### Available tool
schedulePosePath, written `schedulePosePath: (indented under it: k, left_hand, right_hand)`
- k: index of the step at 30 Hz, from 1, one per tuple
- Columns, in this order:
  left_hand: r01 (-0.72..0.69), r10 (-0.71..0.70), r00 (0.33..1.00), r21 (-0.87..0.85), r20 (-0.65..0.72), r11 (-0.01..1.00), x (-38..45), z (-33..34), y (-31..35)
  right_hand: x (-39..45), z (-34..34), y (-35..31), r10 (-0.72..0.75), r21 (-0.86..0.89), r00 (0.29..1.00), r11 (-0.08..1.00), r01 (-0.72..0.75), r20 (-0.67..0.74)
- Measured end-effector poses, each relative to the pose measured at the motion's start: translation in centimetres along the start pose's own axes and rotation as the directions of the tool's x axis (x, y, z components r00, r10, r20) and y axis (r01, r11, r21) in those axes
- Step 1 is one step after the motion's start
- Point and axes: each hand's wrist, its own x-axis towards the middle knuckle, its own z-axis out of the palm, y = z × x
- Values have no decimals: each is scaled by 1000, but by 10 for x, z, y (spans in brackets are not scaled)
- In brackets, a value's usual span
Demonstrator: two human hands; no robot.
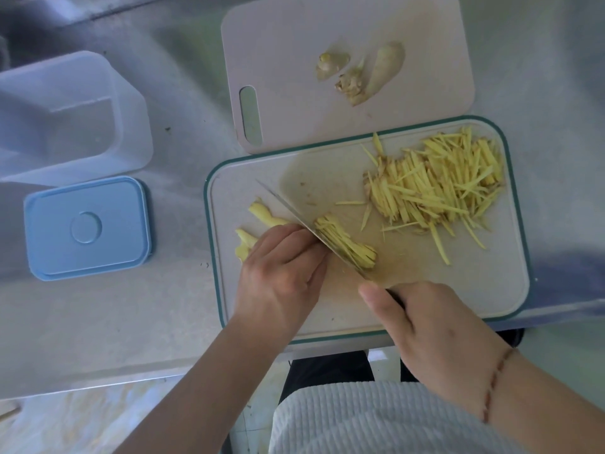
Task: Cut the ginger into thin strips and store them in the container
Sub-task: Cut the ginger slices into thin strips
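Slicing is well advanced, by the look of it: a large pile of ginger strips is lying at the far right of the green-rimmed cutting board, while uncut ginger slices are waiting at its left edge. The container is standing open and holding no ginger, well apart to the left, its blue lid beside it. The left hand is curling fingers down onto the slices being cut; the right hand is gripping the knife handle, blade angled against a fresh strip bundle.

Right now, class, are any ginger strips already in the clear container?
No: the container holds no strips, and the cut ginger strips lie piled on the green-rimmed cutting board.
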Motion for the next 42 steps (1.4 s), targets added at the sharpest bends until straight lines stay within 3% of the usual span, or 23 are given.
schedulePosePath:
  k: [42]
  left_hand:
    - [-91,87,994,57,62,994,5,-7,-6]
  right_hand:
    - [-20,4,0,36,82,999,996,-33,-37]
